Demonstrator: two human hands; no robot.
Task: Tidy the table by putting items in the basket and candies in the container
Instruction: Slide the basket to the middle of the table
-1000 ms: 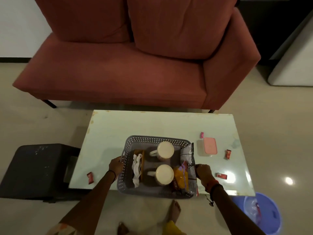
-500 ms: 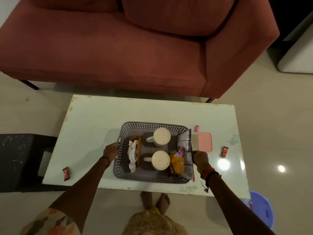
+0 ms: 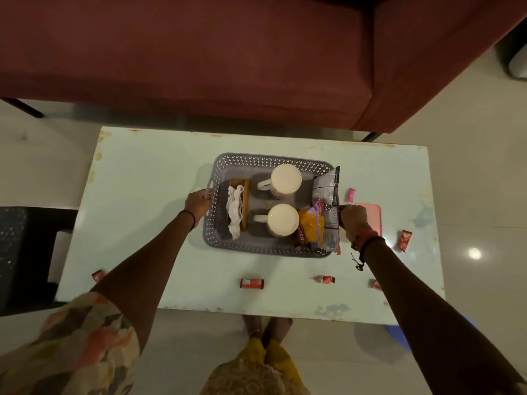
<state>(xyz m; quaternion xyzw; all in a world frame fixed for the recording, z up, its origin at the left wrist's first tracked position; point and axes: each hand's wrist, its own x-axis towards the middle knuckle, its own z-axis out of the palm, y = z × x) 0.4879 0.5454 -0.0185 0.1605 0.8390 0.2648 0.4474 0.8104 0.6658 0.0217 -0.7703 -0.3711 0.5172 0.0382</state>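
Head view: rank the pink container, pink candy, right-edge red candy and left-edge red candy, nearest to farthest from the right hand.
From the right hand, which grips the basket:
1. Pink container, immediately right, partly hidden by the hand.
2. Pink candy, just beyond the hand.
3. Right-edge red candy, farther right.
4. Left-edge red candy, far left.

"ALOO" on orange snack packet (image 3: pixel 310 230)

The grey lattice basket (image 3: pixel 256 248), holding mugs (image 3: pixel 286 178) and snack packets (image 3: pixel 312 228), stands on the table (image 3: pixel 159 195); the pink container (image 3: pixel 375 220) sits just right of it, with red candies (image 3: pixel 251 283) scattered around.
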